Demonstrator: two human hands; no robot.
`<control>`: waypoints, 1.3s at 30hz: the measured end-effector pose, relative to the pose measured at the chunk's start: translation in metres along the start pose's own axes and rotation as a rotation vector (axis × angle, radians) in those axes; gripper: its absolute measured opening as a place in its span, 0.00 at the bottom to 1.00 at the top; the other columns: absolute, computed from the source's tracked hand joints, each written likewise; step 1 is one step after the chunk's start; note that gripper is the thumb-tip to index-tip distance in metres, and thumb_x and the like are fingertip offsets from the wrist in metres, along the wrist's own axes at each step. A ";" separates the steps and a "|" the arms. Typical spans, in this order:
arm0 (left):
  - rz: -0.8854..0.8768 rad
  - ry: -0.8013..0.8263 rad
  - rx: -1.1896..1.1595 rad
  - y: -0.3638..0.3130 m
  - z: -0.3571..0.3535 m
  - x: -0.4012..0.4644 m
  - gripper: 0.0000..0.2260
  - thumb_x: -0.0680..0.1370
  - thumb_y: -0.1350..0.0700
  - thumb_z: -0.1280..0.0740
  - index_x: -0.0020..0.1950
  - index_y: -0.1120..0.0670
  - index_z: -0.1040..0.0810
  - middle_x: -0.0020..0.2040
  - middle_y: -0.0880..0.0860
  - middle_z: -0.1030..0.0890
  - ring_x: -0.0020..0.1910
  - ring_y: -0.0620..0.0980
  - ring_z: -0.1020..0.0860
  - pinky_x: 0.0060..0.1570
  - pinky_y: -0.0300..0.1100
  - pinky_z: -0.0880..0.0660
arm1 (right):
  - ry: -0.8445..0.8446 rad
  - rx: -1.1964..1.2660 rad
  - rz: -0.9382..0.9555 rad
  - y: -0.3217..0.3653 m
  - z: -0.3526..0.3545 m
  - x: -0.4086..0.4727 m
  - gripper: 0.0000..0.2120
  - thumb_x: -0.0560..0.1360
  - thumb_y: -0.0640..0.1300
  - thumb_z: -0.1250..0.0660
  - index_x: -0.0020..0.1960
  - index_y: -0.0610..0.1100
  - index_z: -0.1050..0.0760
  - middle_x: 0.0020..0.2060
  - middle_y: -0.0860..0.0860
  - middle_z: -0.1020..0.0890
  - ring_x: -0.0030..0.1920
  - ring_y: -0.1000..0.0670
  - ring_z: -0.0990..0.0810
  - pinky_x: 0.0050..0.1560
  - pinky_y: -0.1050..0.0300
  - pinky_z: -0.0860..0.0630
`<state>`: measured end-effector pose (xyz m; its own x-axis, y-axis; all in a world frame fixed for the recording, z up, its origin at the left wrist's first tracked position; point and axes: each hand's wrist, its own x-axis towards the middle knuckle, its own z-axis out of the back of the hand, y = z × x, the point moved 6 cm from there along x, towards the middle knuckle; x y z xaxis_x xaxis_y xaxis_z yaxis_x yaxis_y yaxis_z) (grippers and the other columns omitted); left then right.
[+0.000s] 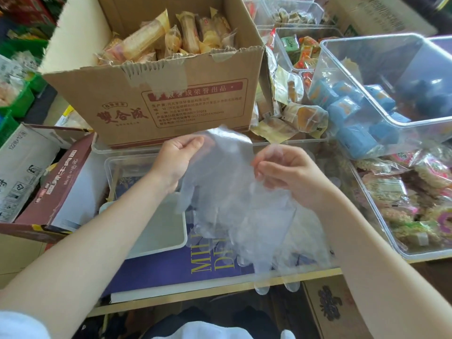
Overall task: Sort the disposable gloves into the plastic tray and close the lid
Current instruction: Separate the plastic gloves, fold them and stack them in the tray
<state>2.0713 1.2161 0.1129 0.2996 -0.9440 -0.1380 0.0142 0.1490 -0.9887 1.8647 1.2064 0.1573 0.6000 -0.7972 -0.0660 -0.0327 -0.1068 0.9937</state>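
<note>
Gloves (227, 192) in both hands' fingers (193, 143)

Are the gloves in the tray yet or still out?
Out. Both hands, left and right, pinch the gloves in the air above the tray.

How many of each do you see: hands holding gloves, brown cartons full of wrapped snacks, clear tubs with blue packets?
Hands holding the gloves: 2, left hand and right hand
Brown carton of wrapped snacks: 1
Clear tub with blue packets: 1
Total: 4
</note>
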 end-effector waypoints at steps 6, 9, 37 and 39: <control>0.024 0.245 -0.103 -0.015 -0.008 -0.003 0.15 0.80 0.57 0.41 0.41 0.48 0.15 0.46 0.48 0.15 0.50 0.46 0.19 0.53 0.41 0.25 | 0.148 0.330 -0.082 0.003 -0.008 0.016 0.07 0.72 0.40 0.34 0.42 0.45 0.17 0.36 0.48 0.17 0.33 0.54 0.21 0.37 0.63 0.22; 0.087 0.278 -0.155 -0.013 -0.011 -0.008 0.16 0.81 0.56 0.42 0.43 0.49 0.15 0.45 0.49 0.16 0.47 0.47 0.19 0.52 0.42 0.24 | -0.026 0.308 -0.149 -0.006 -0.001 0.028 0.09 0.75 0.43 0.36 0.45 0.44 0.17 0.41 0.49 0.17 0.38 0.51 0.20 0.42 0.58 0.20; 0.224 0.352 -0.220 0.021 -0.026 -0.023 0.16 0.82 0.53 0.47 0.48 0.53 0.20 0.38 0.46 0.16 0.39 0.43 0.20 0.38 0.34 0.25 | -0.472 0.039 -0.059 -0.050 0.012 0.041 0.09 0.75 0.43 0.34 0.37 0.43 0.30 0.32 0.53 0.26 0.36 0.53 0.30 0.42 0.59 0.33; 0.243 0.372 -0.273 0.021 -0.029 -0.027 0.21 0.81 0.44 0.50 0.51 0.53 0.21 0.43 0.47 0.16 0.47 0.45 0.19 0.45 0.35 0.23 | -0.628 -0.072 -0.059 -0.048 0.017 0.036 0.11 0.76 0.42 0.34 0.36 0.45 0.32 0.32 0.52 0.29 0.34 0.55 0.33 0.38 0.64 0.33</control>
<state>2.0361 1.2367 0.0943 -0.0968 -0.9399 -0.3275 -0.2782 0.3415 -0.8978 1.8747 1.1728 0.1055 0.0151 -0.9901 -0.1395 0.0532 -0.1385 0.9889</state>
